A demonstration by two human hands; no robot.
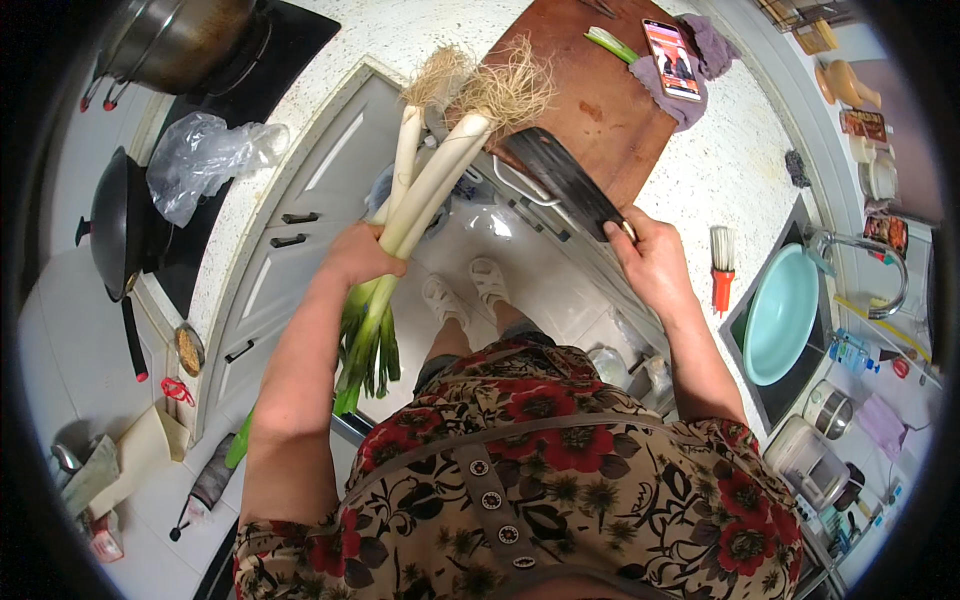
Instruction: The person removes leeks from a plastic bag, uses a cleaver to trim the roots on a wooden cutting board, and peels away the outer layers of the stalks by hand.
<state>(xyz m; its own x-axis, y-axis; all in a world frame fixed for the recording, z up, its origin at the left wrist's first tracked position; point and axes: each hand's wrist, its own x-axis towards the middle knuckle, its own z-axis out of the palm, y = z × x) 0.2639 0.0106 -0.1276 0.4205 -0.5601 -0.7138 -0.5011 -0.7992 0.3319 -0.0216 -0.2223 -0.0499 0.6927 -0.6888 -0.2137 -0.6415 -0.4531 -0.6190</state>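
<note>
Left of centre, my left hand (364, 255) grips a bunch of large leeks or scallions (431, 184) around their stalks, above the floor. Their stringy roots point up the picture, by the near corner of a wooden cutting board (615, 112), and the dark green leaves hang down towards my body. My right hand (652, 259) is closed on the handle of a cleaver (559, 176), whose dark blade slants up and left, close to the roots, over the board's edge. On the board lies a cut green-and-white stalk piece (611, 45), beside a phone (671, 60) on a purple cloth (682, 112).
A wok (120, 225), a large pot (169, 45) and a crumpled plastic bag (202, 161) are at the stove on the left. Right of the board are a red-handled brush (722, 270) and a turquoise basin (781, 315) at the sink. Below, a white-rimmed tray (517, 184) juts out.
</note>
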